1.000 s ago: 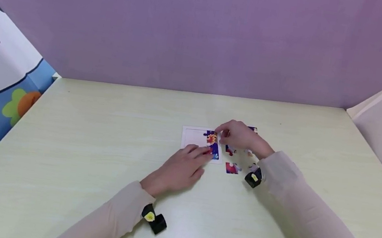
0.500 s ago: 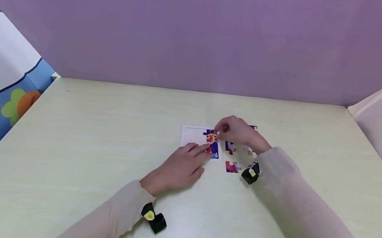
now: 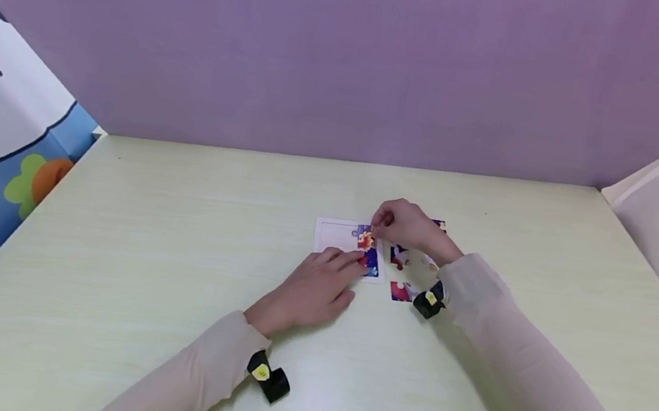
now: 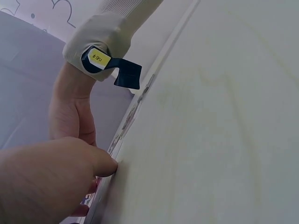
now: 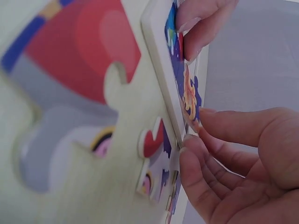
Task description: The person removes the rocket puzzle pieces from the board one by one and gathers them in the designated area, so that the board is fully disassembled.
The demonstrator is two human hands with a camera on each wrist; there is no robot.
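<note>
While left hand (image 3: 317,287) flat steadies white tray (image 3: 334,236), right hand (image 3: 405,229) pinches colourful piece (image 3: 366,239).

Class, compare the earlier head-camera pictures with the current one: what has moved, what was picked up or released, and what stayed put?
The right hand drew slightly back toward the person, its fingertips staying at the puzzle tray's far right corner. Nothing was picked up or released. The left hand stays pressed on the tray's near edge, and the loose pieces lie unmoved.
</note>
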